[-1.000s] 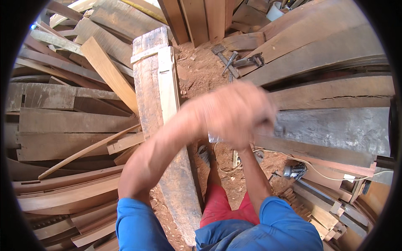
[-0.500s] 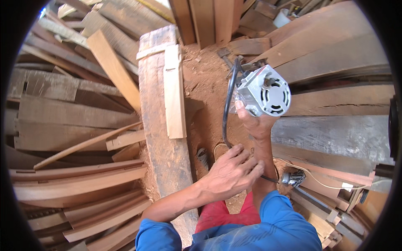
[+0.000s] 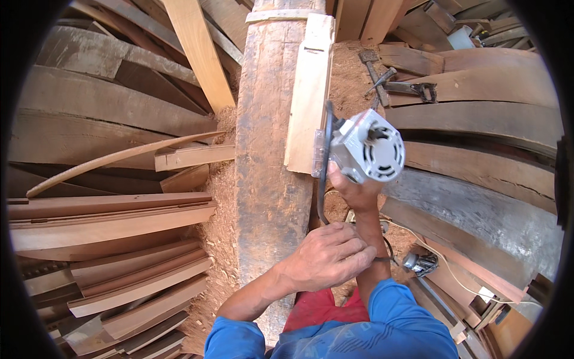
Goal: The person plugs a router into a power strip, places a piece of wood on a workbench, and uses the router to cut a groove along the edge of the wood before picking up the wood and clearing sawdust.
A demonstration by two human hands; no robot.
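Observation:
My right hand [image 3: 357, 190] is closed round a grey power trimmer [image 3: 366, 143] with a round slotted motor cap and a clear plastic guard [image 3: 318, 152]. In this view the guard overlaps the right edge of a pale board [image 3: 308, 90]; whether they touch I cannot tell. The trimmer's black cord [image 3: 326, 185] loops down to my left hand [image 3: 329, 254], whose fingers curl over it beside my right forearm. The pale board lies lengthwise on a thick, worn wooden beam [image 3: 263, 149], near a thin crosswise strip [image 3: 281, 16] at the far end.
Right of the beam, a handsaw [image 3: 412, 88] and a hammer-like tool [image 3: 375, 75] lie by the planks. A second power tool [image 3: 420, 263] rests near my right elbow, beside a pale cable [image 3: 445, 257]. Stacked boards [image 3: 113, 221] line the left side; sawdust [image 3: 218, 263] covers the floor.
The view has swung, so the beam and board appear further right. The trimmer is now beside the board's near end instead of well to its right. Both hands keep their grips.

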